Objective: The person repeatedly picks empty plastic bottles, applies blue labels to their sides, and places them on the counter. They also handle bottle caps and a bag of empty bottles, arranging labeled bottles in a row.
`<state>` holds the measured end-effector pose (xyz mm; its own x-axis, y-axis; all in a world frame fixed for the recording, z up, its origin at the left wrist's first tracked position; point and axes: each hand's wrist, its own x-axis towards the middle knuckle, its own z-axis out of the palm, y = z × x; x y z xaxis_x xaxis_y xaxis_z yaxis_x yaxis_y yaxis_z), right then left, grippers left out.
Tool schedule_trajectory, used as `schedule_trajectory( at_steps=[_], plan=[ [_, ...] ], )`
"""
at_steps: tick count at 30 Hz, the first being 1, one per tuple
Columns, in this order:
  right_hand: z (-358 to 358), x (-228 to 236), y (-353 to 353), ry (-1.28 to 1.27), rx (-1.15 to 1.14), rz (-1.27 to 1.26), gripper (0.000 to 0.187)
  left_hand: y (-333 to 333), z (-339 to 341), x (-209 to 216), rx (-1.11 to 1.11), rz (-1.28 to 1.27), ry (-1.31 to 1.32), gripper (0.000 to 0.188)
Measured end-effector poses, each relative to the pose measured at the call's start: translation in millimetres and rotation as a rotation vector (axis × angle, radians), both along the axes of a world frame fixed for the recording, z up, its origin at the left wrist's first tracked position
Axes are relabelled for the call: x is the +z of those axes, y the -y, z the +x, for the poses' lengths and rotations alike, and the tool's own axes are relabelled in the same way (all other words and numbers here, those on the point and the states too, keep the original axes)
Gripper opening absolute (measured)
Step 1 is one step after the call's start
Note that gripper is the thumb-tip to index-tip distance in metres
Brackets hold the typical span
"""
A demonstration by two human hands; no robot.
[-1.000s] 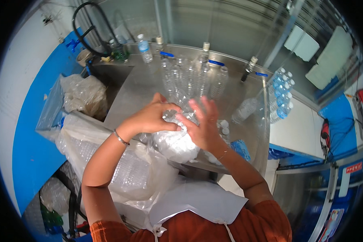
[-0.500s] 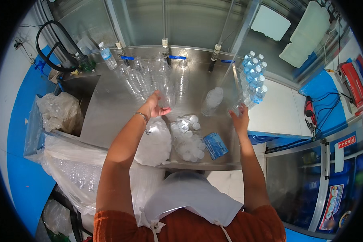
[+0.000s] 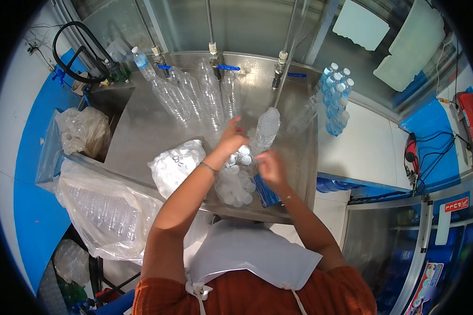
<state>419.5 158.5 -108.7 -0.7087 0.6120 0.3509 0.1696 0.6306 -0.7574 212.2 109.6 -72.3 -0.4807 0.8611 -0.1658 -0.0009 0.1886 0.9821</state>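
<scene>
My left hand [image 3: 232, 139] hovers above a heap of translucent white caps [image 3: 234, 185] with its fingers partly spread, and I see nothing in it. Close to it is my right hand [image 3: 272, 169], blurred, over a blue box [image 3: 267, 191]; its grip is unclear. Just beyond both hands is a frosted-looking clear bottle [image 3: 268, 126]. Several clear, uncapped plastic bottles [image 3: 210, 100] stand in a group under the taps. Another clear bottle [image 3: 302, 116] is faintly visible by the counter's right side. A white plastic bag [image 3: 176, 167] with dark marking rests left of the caps.
Capped blue-labelled bottles [image 3: 335, 97] stand on the white ledge [image 3: 368, 144] at right. Blue-handled taps [image 3: 228, 67] line the back of the steel counter [image 3: 134, 128]. A sink basin [image 3: 118, 102] lies left, with a crumpled bag [image 3: 84, 131]. A wrapped pack of bottles [image 3: 102, 215] is below.
My left hand has moved right, away from the clear bottles. My right hand has left the ledge side and come left, over the blue box. The view has shifted slightly.
</scene>
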Motion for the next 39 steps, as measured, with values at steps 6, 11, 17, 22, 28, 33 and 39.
schedule_trajectory(
  at_steps=[6, 11, 17, 22, 28, 33, 39],
  plan=[
    [-44.6, -2.6, 30.8, 0.328, 0.349, -0.019, 0.025, -30.3, 59.9, 12.2, -0.055, 0.231, -0.395, 0.098],
    [-5.1, -3.4, 19.0, 0.132, 0.346, -0.301, 0.019, -14.9, 71.6, 7.3, 0.136, 0.241, -0.550, 0.077],
    [22.3, -4.8, -63.8, -0.154, 0.114, -1.107, 0.027, 0.6, 65.8, 23.2, 0.102, 0.100, -0.500, 0.066],
    [-30.2, -4.5, -112.8, -0.034, 0.099, -1.251, 0.028, -8.9, 65.6, 30.5, 0.071, -0.010, -0.538, 0.069],
    [-57.9, 14.0, -101.1, -0.040, 0.164, -1.261, 0.020, 27.3, 83.4, 14.6, 0.068, 0.141, -0.493, 0.070],
    [-50.2, 44.2, -100.0, 0.022, 0.199, -1.264, 0.021, 44.1, 93.1, 9.6, 0.071, 0.214, -0.418, 0.071],
    [-35.4, 67.7, -106.5, 0.041, 0.149, -1.320, 0.028, 42.8, 42.1, 14.1, 0.341, 0.205, -0.550, 0.072]
  ],
)
